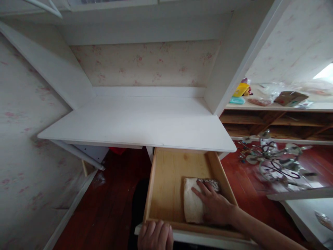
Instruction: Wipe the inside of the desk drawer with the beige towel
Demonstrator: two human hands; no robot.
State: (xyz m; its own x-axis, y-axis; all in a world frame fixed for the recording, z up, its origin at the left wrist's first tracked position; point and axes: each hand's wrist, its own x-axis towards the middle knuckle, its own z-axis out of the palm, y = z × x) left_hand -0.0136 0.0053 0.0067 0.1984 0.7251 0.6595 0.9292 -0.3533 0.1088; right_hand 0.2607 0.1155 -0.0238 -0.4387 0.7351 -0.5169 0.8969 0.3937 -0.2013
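Observation:
A wooden drawer (166, 180) is pulled out from under a white desk (140, 121). Inside it, at the right, lies a folded cream cloth (191, 205) with a dark patterned part at its far end. My right hand (214, 205) lies flat on that cloth, fingers spread and open. My left hand (155, 236) grips the drawer's white front edge, its fingers curled over the rim. The left part of the drawer floor shows bare wood.
Dark red wooden floor (109, 201) lies below. A metal chandelier-like fixture (275, 159) lies on the floor at the right. A low shelf (275, 118) behind it carries bags, a box and a yellow item. Floral wallpaper covers the walls.

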